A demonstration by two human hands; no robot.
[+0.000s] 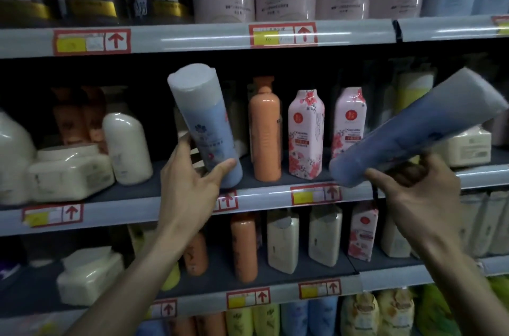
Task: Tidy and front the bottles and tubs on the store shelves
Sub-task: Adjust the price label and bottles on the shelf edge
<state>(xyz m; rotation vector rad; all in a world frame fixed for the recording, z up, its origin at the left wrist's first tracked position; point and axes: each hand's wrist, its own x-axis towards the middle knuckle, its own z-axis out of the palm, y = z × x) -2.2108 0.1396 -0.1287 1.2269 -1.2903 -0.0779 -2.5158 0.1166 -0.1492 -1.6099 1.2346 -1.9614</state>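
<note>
Left hand (190, 187) wraps the base of a tilted blue bottle (203, 121) over the middle shelf (124, 192) edge. Right hand (413, 192) grips a second blue bottle (418, 126), slanted in mid-air. Each wants setting upright, label forward, beside the orange bottle (264, 132).

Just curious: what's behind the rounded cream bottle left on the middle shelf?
Behind the cream bottle stand orange bottles, at least two, blurred. Their lower parts are covered by it and a cream tub; deeper is too dark.
</note>
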